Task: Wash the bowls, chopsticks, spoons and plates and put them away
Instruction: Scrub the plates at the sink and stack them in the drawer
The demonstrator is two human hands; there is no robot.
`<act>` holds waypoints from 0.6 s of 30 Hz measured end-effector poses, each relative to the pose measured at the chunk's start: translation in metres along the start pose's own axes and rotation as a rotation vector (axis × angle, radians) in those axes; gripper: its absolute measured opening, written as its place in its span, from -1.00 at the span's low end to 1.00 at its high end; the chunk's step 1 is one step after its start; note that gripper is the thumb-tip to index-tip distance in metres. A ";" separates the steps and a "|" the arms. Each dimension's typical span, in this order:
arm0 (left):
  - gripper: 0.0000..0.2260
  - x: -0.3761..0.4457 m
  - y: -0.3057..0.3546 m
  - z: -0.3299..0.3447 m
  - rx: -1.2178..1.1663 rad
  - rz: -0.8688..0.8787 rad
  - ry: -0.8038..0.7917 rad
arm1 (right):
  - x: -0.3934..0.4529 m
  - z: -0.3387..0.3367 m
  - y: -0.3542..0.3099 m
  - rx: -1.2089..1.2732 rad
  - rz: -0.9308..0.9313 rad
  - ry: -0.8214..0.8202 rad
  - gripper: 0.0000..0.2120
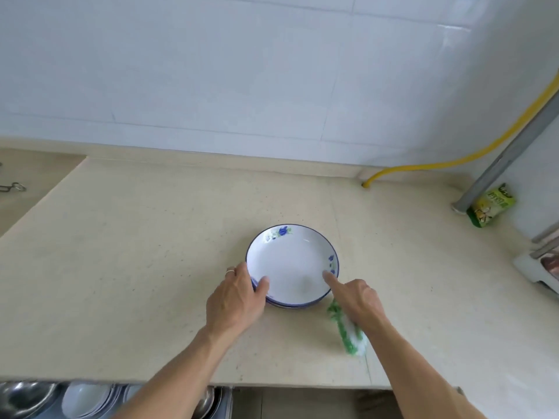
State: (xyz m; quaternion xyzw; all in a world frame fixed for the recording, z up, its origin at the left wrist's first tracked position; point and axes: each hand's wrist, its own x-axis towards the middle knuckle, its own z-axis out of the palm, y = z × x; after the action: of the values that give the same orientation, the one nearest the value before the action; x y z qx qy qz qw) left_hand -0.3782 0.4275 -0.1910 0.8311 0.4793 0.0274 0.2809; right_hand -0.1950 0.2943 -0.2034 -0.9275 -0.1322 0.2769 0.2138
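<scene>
A white plate (292, 264) with a blue rim and blue flower prints sits on the beige counter (136, 267), stacked on another plate whose edge shows below it. My left hand (239, 300) grips the stack's left rim, thumb inside the top plate. My right hand (358, 300) holds a green and white cloth (348, 331) in its curled fingers, while its index finger points onto the plate's right inner rim.
Below the counter's front edge an open rack holds white bowls (86, 399) and a steel bowl (24, 399). A green packet (490, 208) leans by a grey pipe (511, 149) at the right. A yellow hose (453, 160) runs along the wall. A white appliance (541, 267) sits far right.
</scene>
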 end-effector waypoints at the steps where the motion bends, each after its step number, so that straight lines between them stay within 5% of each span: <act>1: -0.53 0.004 0.004 0.000 0.003 -0.040 -0.001 | 0.004 0.002 -0.003 -0.020 -0.026 -0.014 -0.36; 12: -0.53 0.016 0.015 0.001 0.038 -0.107 0.056 | 0.013 -0.003 -0.017 -0.300 -0.165 0.011 -0.47; 18: -0.57 0.015 0.021 -0.002 -0.042 -0.121 0.062 | 0.010 -0.011 -0.018 -0.248 -0.163 -0.051 -0.58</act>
State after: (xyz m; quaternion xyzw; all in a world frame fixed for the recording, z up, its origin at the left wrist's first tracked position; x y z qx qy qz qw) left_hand -0.3543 0.4329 -0.1827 0.7932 0.5365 0.0461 0.2845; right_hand -0.1825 0.3098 -0.1912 -0.9256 -0.2456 0.2637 0.1160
